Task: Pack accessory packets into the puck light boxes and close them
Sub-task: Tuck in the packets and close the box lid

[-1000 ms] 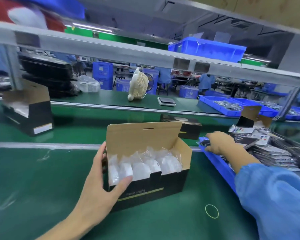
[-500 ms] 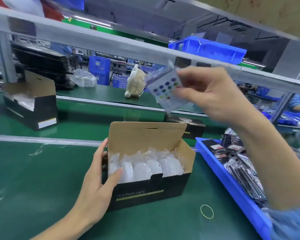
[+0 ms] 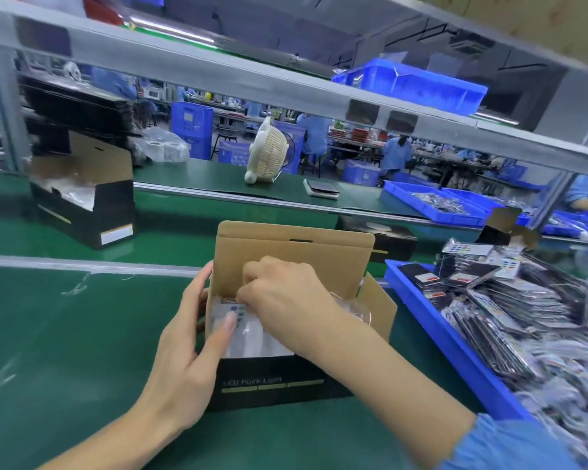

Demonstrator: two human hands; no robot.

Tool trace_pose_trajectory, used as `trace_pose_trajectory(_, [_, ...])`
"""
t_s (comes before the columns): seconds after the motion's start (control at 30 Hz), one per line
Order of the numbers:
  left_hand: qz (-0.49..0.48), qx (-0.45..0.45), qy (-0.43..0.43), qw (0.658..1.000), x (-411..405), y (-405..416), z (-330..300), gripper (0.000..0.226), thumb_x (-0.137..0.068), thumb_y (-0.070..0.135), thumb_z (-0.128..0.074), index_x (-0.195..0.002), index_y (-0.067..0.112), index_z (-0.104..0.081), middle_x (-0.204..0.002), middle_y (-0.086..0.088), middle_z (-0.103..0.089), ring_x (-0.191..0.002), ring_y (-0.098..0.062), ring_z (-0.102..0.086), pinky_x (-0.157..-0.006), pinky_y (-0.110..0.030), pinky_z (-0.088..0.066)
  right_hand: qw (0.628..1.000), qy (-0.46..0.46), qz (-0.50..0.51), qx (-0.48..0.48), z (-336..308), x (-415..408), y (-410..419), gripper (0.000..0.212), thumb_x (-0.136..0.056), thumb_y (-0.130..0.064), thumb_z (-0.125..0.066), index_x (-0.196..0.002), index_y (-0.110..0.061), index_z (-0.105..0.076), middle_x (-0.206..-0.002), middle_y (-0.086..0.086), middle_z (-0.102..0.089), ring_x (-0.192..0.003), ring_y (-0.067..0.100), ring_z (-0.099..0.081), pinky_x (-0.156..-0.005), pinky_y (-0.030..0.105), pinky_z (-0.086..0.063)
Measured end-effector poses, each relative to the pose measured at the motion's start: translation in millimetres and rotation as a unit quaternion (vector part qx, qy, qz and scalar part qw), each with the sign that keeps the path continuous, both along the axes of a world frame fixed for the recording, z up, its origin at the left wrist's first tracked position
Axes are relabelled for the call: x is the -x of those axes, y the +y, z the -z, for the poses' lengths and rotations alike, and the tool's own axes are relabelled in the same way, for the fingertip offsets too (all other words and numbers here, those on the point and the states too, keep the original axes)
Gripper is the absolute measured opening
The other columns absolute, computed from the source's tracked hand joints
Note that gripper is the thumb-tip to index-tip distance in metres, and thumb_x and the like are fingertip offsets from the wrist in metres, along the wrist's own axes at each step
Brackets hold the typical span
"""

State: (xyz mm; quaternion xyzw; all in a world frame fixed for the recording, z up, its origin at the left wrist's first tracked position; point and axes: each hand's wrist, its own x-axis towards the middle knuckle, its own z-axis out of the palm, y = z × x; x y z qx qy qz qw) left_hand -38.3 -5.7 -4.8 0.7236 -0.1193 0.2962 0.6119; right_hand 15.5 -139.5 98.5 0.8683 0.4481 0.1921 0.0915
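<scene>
Cardboard puck light box (image 3: 272, 385) is being steadied by the left hand (image 3: 184, 351), gripping its near-left corner, so the right hand (image 3: 286, 293) beside it, fingers pinching, is pushing the accessory packet (image 3: 233, 312) inside.

The scene is bright and evenly lit from overhead; a fluorescent tube (image 3: 170, 27) glows at the top. Soft, faint shadows fall under the open box (image 3: 279, 385) on the green mat (image 3: 65, 351), which carries pale sheen (mostly at left). Wide-angle distortion bows the shelf rail (image 3: 218, 76). The right hand (image 3: 286, 300) is slightly motion-blurred, and the box lettering is perhaps too smeared to read.
</scene>
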Motion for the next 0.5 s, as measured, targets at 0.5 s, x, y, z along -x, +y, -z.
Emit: trace_pose_trajectory(0.5, [0.003, 0.009, 0.038, 0.999, 4.1, -4.1, -1.7, 0.065, -0.084, 0.061, -0.046, -0.147, 0.060, -0.027, -0.144, 0.044, -0.042, -0.136, 0.018, -0.036, -0.102, -0.015, -0.032, 0.915, 0.120, 0.380, 0.062, -73.7, -85.5, -201.0, 0.038, -0.090, -0.015, -0.059, -0.128, -0.020, -0.059, -0.124, 0.005, -0.063, -0.114, 0.025, -0.057, -0.099, 0.036, -0.045])
